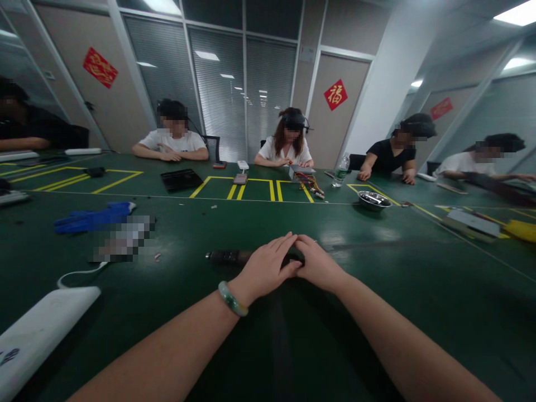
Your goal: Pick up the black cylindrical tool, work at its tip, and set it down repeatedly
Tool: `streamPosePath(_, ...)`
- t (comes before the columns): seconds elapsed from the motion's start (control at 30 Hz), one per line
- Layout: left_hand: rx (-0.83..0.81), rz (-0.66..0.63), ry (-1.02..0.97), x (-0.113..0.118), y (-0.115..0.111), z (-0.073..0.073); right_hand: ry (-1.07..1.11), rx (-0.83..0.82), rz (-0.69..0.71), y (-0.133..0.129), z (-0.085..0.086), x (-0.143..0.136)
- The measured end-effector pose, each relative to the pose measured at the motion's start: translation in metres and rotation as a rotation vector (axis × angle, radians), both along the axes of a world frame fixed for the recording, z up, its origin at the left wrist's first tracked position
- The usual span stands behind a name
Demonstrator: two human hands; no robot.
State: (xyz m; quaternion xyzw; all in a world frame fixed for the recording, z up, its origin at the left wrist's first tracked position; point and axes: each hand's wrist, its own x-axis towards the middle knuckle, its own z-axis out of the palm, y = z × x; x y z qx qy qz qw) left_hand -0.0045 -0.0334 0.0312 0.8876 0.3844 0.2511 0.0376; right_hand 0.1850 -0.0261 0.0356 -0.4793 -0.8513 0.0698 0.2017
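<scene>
My left hand [268, 268], with a green bangle at the wrist, and my right hand [320, 268] meet at the fingertips above the green table [188, 335]. Both have their fingers stretched out and slightly bent, forming a low arch, and neither is closed on anything. A dark, cylindrical tool [226, 257] lies on the table beneath them, its metal tip pointing left. My left hand covers its middle, and a dark part shows in the gap between the hands. Whether either palm touches the tool is hidden.
At left are a blue glove [94, 218], a blurred device [125, 237] and a white power bank [46, 335] with a cable. Across the table are a black pouch [181, 179], wired parts [307, 178], a bottle [340, 170], a metal bowl [374, 201] and several seated people.
</scene>
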Motion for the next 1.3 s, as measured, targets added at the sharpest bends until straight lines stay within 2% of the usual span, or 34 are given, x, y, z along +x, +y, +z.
streamPosePath(0.1, 0.001, -0.019, 0.050, 0.000, 0.002, -0.003, -0.146, -0.113, -0.219, -0.021, 0.020, 0.028)
streamPosePath(0.17, -0.008, -0.025, 0.079, 0.000, 0.004, -0.006, -0.259, -0.217, -0.316, -0.035, 0.029, 0.041)
streamPosePath(0.27, -0.016, -0.029, 0.113, 0.000, 0.006, -0.009, -0.378, -0.332, -0.387, -0.047, 0.033, 0.045)
streamPosePath(0.37, -0.012, -0.033, 0.128, 0.002, 0.005, -0.007, -0.394, -0.382, -0.421, -0.047, 0.028, 0.039)
streamPosePath(0.47, -0.013, -0.023, 0.127, 0.003, 0.002, -0.004, -0.301, -0.330, -0.488, -0.036, 0.018, 0.038)
streamPosePath(0.6, -0.029, -0.016, 0.128, 0.003, 0.000, 0.001, -0.046, -0.049, -0.604, -0.016, 0.007, 0.048)
streamPosePath(0.67, -0.043, -0.013, 0.133, 0.001, -0.001, 0.005, 0.075, 0.020, -0.589, -0.012, 0.005, 0.052)
streamPosePath(0.8, -0.044, -0.002, 0.161, -0.001, -0.005, 0.010, 0.111, -0.136, -0.376, -0.017, 0.005, 0.045)
streamPosePath(0.87, -0.026, -0.002, 0.179, 0.002, -0.007, 0.011, 0.083, -0.161, -0.323, -0.022, 0.005, 0.038)
streamPosePath(1.07, 0.001, 0.020, 0.167, 0.014, -0.009, 0.008, 0.090, -0.221, -0.325, -0.026, 0.000, 0.031)
streamPosePath(1.3, 0.015, 0.030, 0.123, 0.017, -0.009, 0.003, 0.042, -0.060, -0.251, -0.027, -0.006, 0.042)
